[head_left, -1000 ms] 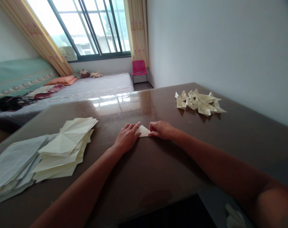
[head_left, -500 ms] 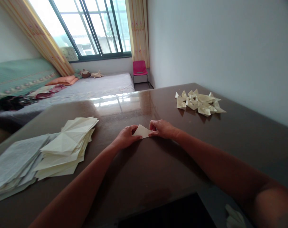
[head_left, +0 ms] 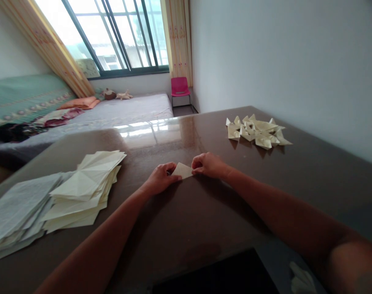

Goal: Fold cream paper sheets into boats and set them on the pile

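Observation:
A small folded piece of cream paper (head_left: pixel 183 171) is held just at the table surface between my two hands. My left hand (head_left: pixel 162 177) pinches its left side, thumb along the lower edge and fingers behind. At its right corner, my right hand (head_left: pixel 208 165) is closed in a pinch, with the fingers curled. The paper looks roughly triangular from here; its layers are too small to make out.
A brown glossy table (head_left: pixel 180 228) spans the front. To the left lie creased cream sheets (head_left: pixel 84 183) beside a stack of greyish sheets (head_left: pixel 19 208). Several folded paper pieces (head_left: pixel 259 132) sit at the back right. Beyond are a bed (head_left: pixel 143 106) and a pink chair (head_left: pixel 180 86).
My left hand has gone from lying flat over the paper to pinching its left side, fingers behind it. The paper shows more and is tilted slightly. My right hand stays at the right corner.

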Available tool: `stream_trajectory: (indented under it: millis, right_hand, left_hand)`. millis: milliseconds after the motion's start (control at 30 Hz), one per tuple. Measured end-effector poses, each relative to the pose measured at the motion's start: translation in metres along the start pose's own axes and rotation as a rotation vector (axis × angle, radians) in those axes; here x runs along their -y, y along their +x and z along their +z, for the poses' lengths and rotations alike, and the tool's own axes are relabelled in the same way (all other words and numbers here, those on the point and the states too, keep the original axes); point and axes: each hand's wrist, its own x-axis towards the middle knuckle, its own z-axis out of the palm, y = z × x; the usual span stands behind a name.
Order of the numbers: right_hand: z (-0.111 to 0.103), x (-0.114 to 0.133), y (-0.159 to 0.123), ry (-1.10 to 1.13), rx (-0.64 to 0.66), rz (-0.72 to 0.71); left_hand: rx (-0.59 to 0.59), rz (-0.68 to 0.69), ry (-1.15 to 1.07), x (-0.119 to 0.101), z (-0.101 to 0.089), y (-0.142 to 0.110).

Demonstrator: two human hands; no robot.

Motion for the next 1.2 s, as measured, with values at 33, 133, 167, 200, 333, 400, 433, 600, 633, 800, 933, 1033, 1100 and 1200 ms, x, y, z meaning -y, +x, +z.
stream_trajectory:
  millis: [33,133,167,200,333,400,433,600,633,800,933,1033,1100,1200]
  right_hand:
    - [0.000,-0.001,0.000,0.046,0.013,-0.011]
    - [0.001,-0.003,0.001,0.171,0.045,-0.052]
    - [0.001,-0.004,0.002,0.206,0.056,-0.065]
    - [0.001,-0.004,0.002,0.237,0.067,-0.073]
    - [0.000,-0.006,0.003,0.276,0.096,-0.071]
    - [0.000,-0.006,0.004,0.264,0.103,-0.063]
    - [0.001,-0.006,0.005,0.259,0.107,-0.056]
    - [0.003,-0.005,0.009,0.184,0.059,0.066]
    - [0.003,-0.006,0.009,0.183,0.079,0.102]
    - [0.007,-0.008,0.006,0.518,0.398,0.077]
    - [0.009,-0.004,0.002,0.633,0.598,-0.013]
    - [0.006,0.000,0.000,0.623,0.646,0.028]
    - [0.002,0.000,-0.001,0.598,0.648,0.036]
    - [-0.005,-0.005,-0.001,0.544,0.608,0.040]
  left_hand:
    - [-0.006,-0.003,-0.001,0.001,0.000,0.000]
    - [-0.022,-0.010,-0.018,0.003,0.001,0.000]
    - [-0.029,-0.014,-0.026,0.004,0.001,0.000]
    - [-0.040,-0.021,-0.027,0.006,0.002,0.000]
    - [-0.154,-0.029,0.074,0.012,0.004,0.001]
    - [-0.257,0.017,0.148,0.015,0.004,0.002]
    - [-0.314,0.044,0.183,0.016,0.004,0.001]
    - [-0.448,0.080,0.341,0.006,0.004,-0.005]
    - [-0.404,0.103,0.367,0.003,0.006,-0.007]
    - [-0.167,0.327,0.425,-0.007,0.021,-0.013]
    - [-0.133,0.387,0.515,-0.014,0.027,-0.013]
    - [-0.071,0.376,0.639,-0.019,0.025,-0.014]
    - [-0.052,0.363,0.693,-0.021,0.022,-0.014]
    - [-0.015,0.381,0.648,-0.017,0.015,-0.014]
